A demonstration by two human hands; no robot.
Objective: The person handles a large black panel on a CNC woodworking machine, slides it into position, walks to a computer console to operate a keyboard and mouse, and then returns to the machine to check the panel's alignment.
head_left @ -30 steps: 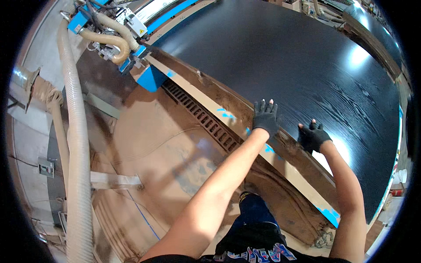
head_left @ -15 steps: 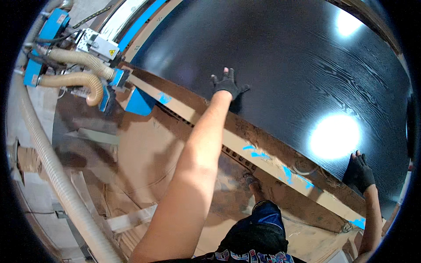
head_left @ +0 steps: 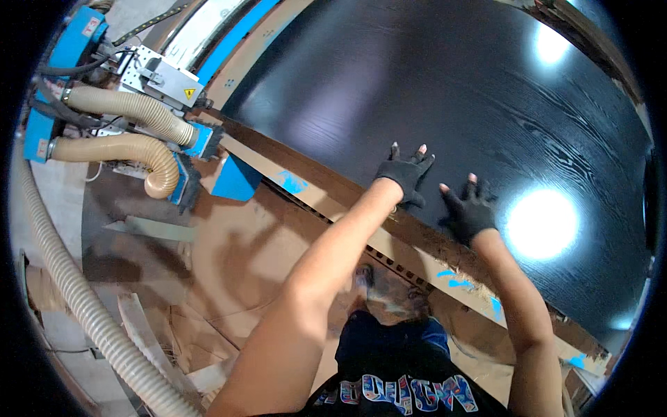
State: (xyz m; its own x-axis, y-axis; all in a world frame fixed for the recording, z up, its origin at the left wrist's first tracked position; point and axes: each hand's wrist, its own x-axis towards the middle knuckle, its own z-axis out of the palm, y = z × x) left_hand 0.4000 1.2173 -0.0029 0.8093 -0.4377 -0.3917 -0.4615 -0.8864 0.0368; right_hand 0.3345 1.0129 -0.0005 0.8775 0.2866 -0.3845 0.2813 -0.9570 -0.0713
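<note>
- My left hand [head_left: 405, 174] and my right hand [head_left: 467, 210], both in black fingerless gloves, lie open and flat on the big black board [head_left: 451, 90], gripping nothing.
- The board rests on the tabletop [head_left: 417, 243], and both hands press near its rough brown edge, close together.
- I think the shiny board could slip, since flat hands hold it weakly.
- The rough edge might scrape my bare fingertips [head_left: 420, 148].
- The blue machine [head_left: 62, 48] with tan hoses [head_left: 132, 111] sits near the board's far left corner; a bump there could chip it.

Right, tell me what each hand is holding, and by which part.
Nothing is gripped: left hand and right hand lie flat, fingers spread, on the black panel near its front edge.
</note>
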